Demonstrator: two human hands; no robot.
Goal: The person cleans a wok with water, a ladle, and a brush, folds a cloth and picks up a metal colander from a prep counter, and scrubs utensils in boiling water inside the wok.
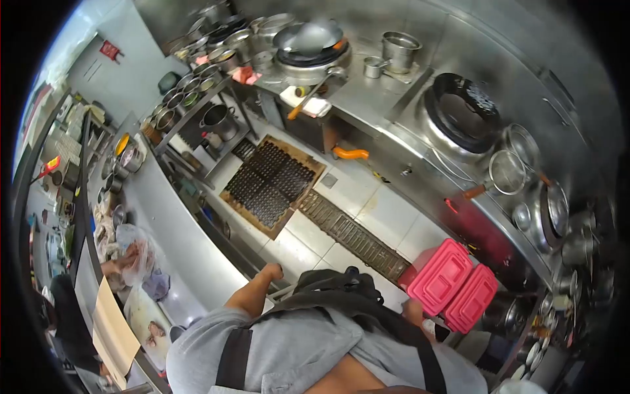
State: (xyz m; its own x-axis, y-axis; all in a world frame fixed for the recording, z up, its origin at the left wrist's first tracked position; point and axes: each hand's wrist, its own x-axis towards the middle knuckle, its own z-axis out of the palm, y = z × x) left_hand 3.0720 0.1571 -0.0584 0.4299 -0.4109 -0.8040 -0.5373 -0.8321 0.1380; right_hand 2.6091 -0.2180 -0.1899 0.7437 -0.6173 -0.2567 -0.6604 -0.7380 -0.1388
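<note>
My left hand (273, 270) hangs low beside the edge of the steel counter (187, 243), small in view, its fingers too unclear to read. On the other side, my right hand (413, 310) is partly hidden by the dark apron and is close to the red lidded bins (438, 276). Its fingers cannot be made out, nor whether it holds anything.
A black mat (269, 184) and a drain grate (354, 235) lie on the tiled floor. Woks (461, 115) and strainers (507, 172) line the right-hand range. At left, a co-worker's hand (117, 266) is beside a plastic bag (136, 253) and a cutting board (141, 315).
</note>
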